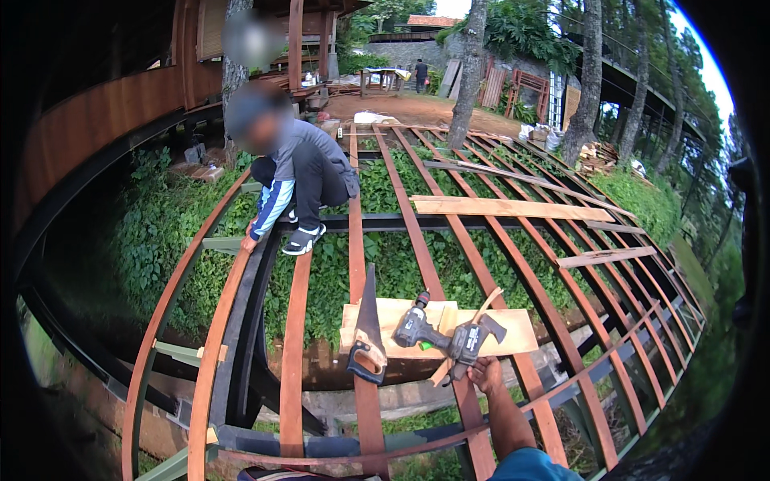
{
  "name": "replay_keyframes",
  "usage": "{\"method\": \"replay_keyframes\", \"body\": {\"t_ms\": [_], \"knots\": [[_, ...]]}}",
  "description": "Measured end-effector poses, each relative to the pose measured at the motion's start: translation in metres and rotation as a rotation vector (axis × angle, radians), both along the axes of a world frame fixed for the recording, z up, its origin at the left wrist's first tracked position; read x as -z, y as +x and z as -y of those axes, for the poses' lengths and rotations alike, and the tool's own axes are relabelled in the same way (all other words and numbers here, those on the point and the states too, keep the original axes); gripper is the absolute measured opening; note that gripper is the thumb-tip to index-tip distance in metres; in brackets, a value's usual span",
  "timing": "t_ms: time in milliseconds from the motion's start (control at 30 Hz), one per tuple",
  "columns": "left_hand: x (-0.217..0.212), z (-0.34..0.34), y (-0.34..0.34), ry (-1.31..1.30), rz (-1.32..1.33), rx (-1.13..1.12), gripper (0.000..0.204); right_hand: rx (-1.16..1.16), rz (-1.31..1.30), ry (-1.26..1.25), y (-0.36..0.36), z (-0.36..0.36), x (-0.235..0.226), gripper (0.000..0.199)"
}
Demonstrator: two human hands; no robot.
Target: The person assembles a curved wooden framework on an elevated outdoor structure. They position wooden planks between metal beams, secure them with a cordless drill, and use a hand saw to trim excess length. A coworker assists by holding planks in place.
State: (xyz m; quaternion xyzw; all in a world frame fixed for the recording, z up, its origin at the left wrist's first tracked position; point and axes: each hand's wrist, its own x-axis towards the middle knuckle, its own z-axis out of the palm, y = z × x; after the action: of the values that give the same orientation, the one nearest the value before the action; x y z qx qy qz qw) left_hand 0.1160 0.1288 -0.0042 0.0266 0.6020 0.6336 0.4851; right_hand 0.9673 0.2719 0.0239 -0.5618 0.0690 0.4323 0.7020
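Item: my right hand (484, 374), bare, reaching past the near edge of the pale wooden boards (517, 333), right of their middle. Its fingers are curling at the near end of a black-and-grey power tool (469, 343); I cannot tell whether they are closing on it.
Item: my left hand, falling outside the view; I cannot tell its state.
Item: the power tool, lying across the boards toward their near edge.
Item: one grey-and-black cordless drill with a dark chuck (413, 325), lying just left of it, chuck pointing toward the far edge.
Item: one handsaw with a dark blade and a wood-and-black handle (367, 313), resting at the boards' left end, handle overhanging the near edge.
Support: reddish-brown wooden joists (402, 196), carrying the boards.
Beyond: a co-worker in grey (317, 156), crouching, touching a joist.
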Motion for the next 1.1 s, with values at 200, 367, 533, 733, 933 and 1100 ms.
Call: {"method": "replay_keyframes", "body": {"t_ms": [200, 367, 533, 733, 933, 1100], "knots": [[-0.005, -0.003, 0.001, -0.015, -0.016, 0.062, 0.046, -0.103, 0.071, -0.202, 0.018, -0.018, 0.003, 0.036], [-0.008, 0.000, 0.006, -0.036, -0.044, 0.044, 0.045, -0.069, 0.177, -0.260, 0.021, -0.040, 0.027, 0.034], [-0.009, 0.000, 0.005, -0.043, -0.058, 0.098, 0.044, 0.156, 0.242, -0.311, 0.013, -0.051, 0.031, 0.026], [-0.004, -0.004, 0.003, -0.013, -0.052, 0.104, 0.044, 0.047, 0.038, 0.072, -0.008, -0.050, -0.012, 0.041], [-0.014, -0.001, 0.010, -0.036, -0.039, 0.067, 0.047, 0.057, 0.230, -0.229, 0.025, -0.047, 0.025, 0.062], [-0.020, 0.004, 0.013, -0.054, -0.057, 0.019, 0.049, 0.007, 0.722, -0.568, 0.050, -0.035, 0.054, 0.066]]}}
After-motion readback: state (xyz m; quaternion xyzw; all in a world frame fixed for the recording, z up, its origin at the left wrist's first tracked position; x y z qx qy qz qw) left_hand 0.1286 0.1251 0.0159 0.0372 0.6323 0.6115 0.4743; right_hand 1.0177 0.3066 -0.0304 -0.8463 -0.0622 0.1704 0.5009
